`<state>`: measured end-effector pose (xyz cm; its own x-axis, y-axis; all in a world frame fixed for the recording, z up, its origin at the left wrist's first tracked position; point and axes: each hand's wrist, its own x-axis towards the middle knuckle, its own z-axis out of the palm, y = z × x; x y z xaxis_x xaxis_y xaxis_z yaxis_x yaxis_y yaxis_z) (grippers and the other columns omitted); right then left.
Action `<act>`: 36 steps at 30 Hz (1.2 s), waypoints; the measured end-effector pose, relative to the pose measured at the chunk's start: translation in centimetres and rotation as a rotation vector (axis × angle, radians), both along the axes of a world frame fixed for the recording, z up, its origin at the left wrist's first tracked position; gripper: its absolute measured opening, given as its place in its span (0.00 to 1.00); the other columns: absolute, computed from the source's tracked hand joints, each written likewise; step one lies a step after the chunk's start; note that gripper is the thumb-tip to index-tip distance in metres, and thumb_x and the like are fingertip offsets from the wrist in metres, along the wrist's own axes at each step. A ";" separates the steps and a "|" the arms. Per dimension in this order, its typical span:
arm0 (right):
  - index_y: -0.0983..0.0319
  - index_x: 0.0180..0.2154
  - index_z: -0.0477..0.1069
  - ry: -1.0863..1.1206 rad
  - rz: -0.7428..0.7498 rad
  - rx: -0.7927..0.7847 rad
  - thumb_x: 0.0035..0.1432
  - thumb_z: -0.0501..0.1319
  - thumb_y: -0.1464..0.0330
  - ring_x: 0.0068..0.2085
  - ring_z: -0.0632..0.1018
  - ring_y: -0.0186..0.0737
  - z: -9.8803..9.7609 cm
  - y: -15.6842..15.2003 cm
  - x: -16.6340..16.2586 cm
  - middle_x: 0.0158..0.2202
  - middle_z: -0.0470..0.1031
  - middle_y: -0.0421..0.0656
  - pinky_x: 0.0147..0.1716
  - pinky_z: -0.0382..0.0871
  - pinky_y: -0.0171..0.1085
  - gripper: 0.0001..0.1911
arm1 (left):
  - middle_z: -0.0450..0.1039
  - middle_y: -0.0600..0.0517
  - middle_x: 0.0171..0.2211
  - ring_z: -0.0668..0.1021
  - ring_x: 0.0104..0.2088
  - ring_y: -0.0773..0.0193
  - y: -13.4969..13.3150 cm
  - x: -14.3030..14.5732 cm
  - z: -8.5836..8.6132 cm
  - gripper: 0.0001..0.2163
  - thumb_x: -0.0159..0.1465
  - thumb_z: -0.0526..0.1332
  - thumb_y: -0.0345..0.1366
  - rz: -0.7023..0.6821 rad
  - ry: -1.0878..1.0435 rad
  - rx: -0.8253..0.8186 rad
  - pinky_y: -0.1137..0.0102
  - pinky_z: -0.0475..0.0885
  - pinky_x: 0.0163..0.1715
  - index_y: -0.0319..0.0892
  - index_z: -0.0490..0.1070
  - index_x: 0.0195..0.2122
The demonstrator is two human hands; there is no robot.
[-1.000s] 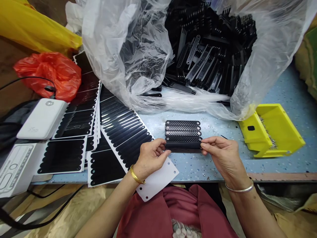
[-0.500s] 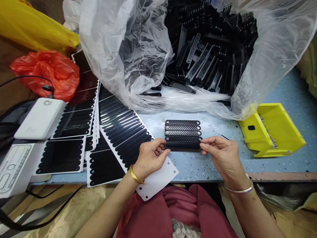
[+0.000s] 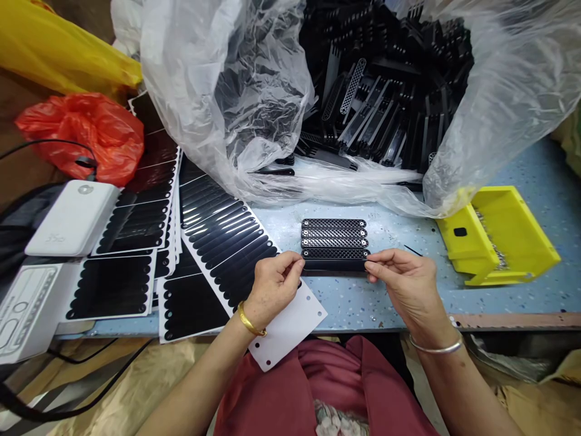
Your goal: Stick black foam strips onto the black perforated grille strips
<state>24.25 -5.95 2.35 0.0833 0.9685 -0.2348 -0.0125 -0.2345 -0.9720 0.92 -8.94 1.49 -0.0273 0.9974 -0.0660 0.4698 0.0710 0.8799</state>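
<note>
My left hand (image 3: 278,280) pinches the left end of a thin black strip (image 3: 334,265) between thumb and fingertips. At the strip's other end, the thumb and fingers of my right hand (image 3: 405,280) are closed on it. The strip lies level along the near side of a row of several black bars (image 3: 334,234) with mesh-patterned tops and small metal screws at their ends. Whether it touches the bar beneath cannot be made out. Under my left forearm, a sheet of black round-ended stickers (image 3: 229,242) has its white backing bared at the near end.
Behind the bars, a clear plastic bag (image 3: 190,79) holds many black plastic parts (image 3: 381,115). A yellow bin (image 3: 526,236) with small metal pieces stands right. More sticker sheets (image 3: 111,284), a white power bank (image 3: 72,218) and a red plastic bag (image 3: 86,136) lie left.
My left thumb has shifted slightly up and left along the strip's end. The strip's face is seen at a shallower angle now, and my right hand has barely moved.
</note>
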 end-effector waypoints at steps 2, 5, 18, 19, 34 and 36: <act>0.63 0.26 0.80 -0.003 0.001 0.004 0.40 0.74 0.72 0.19 0.73 0.31 0.0 0.0 0.0 0.19 0.75 0.39 0.19 0.68 0.30 0.07 | 0.71 0.55 0.19 0.75 0.22 0.68 0.0 0.2 -0.1 0.09 0.63 0.57 0.35 0.020 -0.001 -0.010 0.75 0.67 0.25 0.40 0.74 0.28; 0.63 0.26 0.79 -0.006 -0.001 0.014 0.40 0.73 0.72 0.19 0.73 0.30 -0.1 0.0 0.0 0.19 0.75 0.39 0.19 0.68 0.30 0.07 | 0.70 0.55 0.18 0.74 0.21 0.67 0.0 0.4 -0.1 0.09 0.63 0.58 0.36 0.050 0.010 -0.026 0.74 0.67 0.24 0.40 0.74 0.28; 0.63 0.26 0.78 -0.231 -0.015 0.046 0.41 0.71 0.69 0.18 0.72 0.32 0.5 -0.1 -0.5 0.18 0.74 0.40 0.17 0.67 0.31 0.06 | 0.71 0.55 0.18 0.74 0.19 0.68 0.0 0.5 -1.0 0.08 0.62 0.59 0.37 0.067 0.009 0.021 0.75 0.67 0.21 0.41 0.73 0.28; 0.64 0.25 0.77 -0.264 -0.012 0.053 0.41 0.70 0.69 0.18 0.72 0.32 0.5 -0.1 -0.5 0.18 0.74 0.41 0.17 0.67 0.31 0.06 | 0.71 0.55 0.17 0.74 0.19 0.68 0.0 0.5 -1.0 0.08 0.62 0.59 0.37 0.068 0.015 0.021 0.75 0.67 0.21 0.41 0.73 0.28; 0.60 0.25 0.71 -0.790 0.169 0.382 0.50 0.61 0.71 0.21 0.72 0.34 0.1 -0.1 -0.6 0.19 0.72 0.39 0.21 0.65 0.33 0.03 | 0.71 0.56 0.17 0.75 0.19 0.68 0.1 0.3 -1.0 0.09 0.62 0.60 0.38 0.045 0.014 0.026 0.75 0.66 0.21 0.41 0.73 0.28; 0.60 0.25 0.70 -0.841 0.194 0.425 0.50 0.60 0.72 0.21 0.72 0.35 0.0 -0.1 -0.6 0.20 0.72 0.40 0.22 0.65 0.33 0.03 | 0.71 0.56 0.17 0.75 0.19 0.68 0.2 0.3 -0.9 0.09 0.62 0.60 0.38 0.040 0.017 0.027 0.75 0.67 0.21 0.41 0.74 0.28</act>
<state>23.68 -6.04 2.33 -0.1061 0.9736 0.2023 0.7294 0.2145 -0.6496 1.22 -8.75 0.56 -0.0684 0.9969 -0.0378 0.4824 0.0662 0.8735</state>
